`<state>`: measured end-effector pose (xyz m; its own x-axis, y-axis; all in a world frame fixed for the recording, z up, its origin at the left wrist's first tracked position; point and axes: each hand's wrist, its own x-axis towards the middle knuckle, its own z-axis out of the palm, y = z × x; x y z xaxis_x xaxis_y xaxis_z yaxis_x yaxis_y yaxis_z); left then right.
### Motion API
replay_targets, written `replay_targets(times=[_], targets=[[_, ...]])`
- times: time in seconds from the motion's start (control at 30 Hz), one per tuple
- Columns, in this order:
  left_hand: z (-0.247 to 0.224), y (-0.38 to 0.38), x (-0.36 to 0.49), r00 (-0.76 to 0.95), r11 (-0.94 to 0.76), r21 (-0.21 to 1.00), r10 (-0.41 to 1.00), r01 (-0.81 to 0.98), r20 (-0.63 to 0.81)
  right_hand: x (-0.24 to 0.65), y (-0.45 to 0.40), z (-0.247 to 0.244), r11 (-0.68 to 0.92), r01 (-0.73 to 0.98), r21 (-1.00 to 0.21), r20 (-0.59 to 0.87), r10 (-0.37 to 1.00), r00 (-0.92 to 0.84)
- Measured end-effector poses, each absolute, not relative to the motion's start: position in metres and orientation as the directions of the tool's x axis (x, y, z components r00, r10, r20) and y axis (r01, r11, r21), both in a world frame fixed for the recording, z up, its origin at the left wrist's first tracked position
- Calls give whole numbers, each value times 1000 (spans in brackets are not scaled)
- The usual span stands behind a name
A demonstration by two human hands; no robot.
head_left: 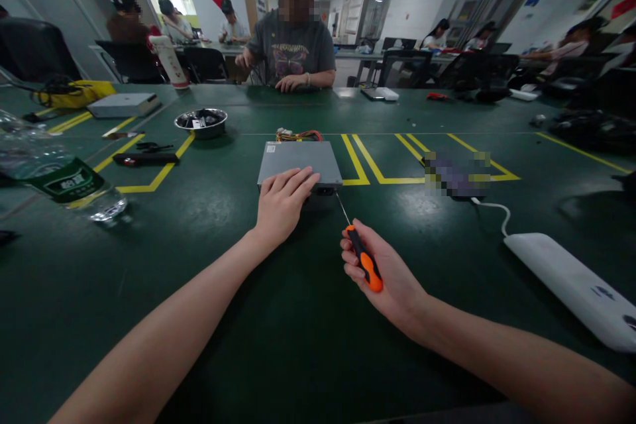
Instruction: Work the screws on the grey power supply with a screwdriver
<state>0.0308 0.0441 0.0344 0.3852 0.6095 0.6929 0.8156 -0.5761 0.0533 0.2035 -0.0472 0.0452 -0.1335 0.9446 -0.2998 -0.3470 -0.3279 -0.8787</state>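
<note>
A grey metal computer power supply lies on the green table in front of me, its bundle of coloured cables at the far side. My left hand rests over its near left edge, fingers stretched flat across the top; the thumb is mostly hidden. In my right hand is a screwdriver with an orange and black handle, fingers wrapped round it. Its thin shaft points up and left, the tip at the near right corner of the power supply, beside the power socket. Whether the tip sits in a screw, I cannot tell.
Left are a water bottle, a metal bowl holding small parts, and a black tool-like object. Right, a blurred phone is cabled to a white power bank. Across the table a person faces me.
</note>
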Motion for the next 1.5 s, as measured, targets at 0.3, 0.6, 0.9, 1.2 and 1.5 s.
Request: replay_targets(times=[0.3, 0.6, 0.9, 1.2, 1.5], targets=[[36, 44, 29, 290, -526, 141, 651, 838, 702, 203, -48, 51, -498, -508, -703, -484, 858, -170], [33, 46, 29, 267, -518, 151, 643, 842, 718, 201, -49, 59, -499, -585, -639, -530, 837, -136], [32, 46, 29, 264, -514, 145, 637, 845, 724, 197, -51, 61, -539, -556, -632, -559, 815, -155], [31, 47, 30, 259, -514, 146, 633, 845, 729, 199, -52, 60, -515, -588, -623, -539, 828, -154], [31, 46, 30, 261, -506, 138, 637, 852, 726, 197, -52, 59, -475, -602, -642, -528, 843, -101]])
